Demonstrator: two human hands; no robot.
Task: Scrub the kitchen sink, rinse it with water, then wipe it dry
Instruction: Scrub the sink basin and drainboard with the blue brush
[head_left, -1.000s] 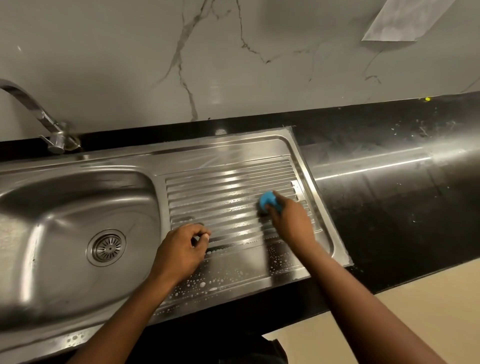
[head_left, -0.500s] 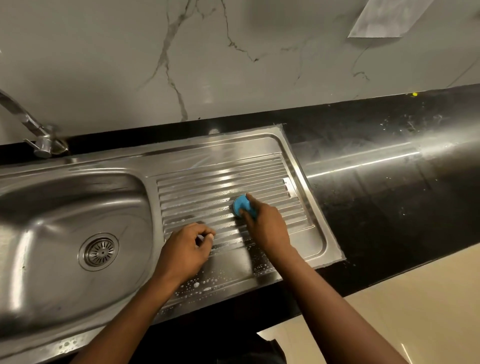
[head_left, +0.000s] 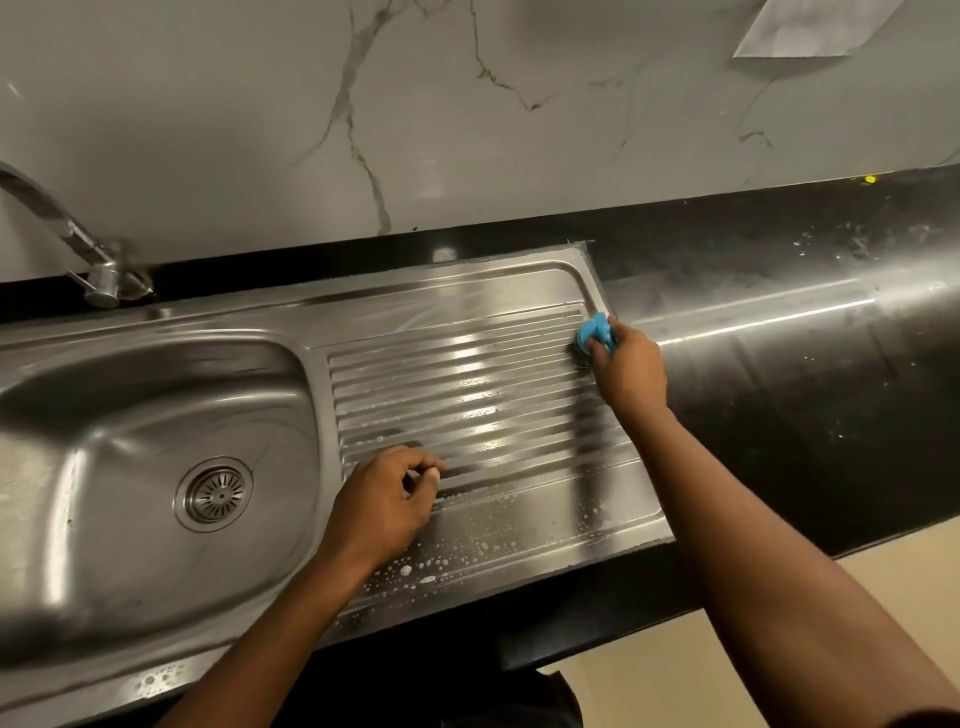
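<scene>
A stainless steel sink (head_left: 156, 415) with a round drain (head_left: 214, 493) lies on the left, and its ribbed drainboard (head_left: 467, 395) stretches to the right. My right hand (head_left: 626, 371) grips a blue scrubber (head_left: 595, 332) and presses it on the drainboard's far right corner. My left hand (head_left: 387, 499) rests on the drainboard's near left part with its fingers curled; nothing shows inside them. Soap bubbles dot the drainboard's front strip (head_left: 467, 551).
A chrome tap (head_left: 78, 244) stands behind the basin at the far left. A black stone counter (head_left: 805, 374), wet and speckled, runs to the right of the sink. A marble wall rises behind it. Beige floor (head_left: 675, 675) shows below the counter's edge.
My right hand has slid the blue scrubber from the middle of the drainboard out to its far right corner. My left hand has stayed in place.
</scene>
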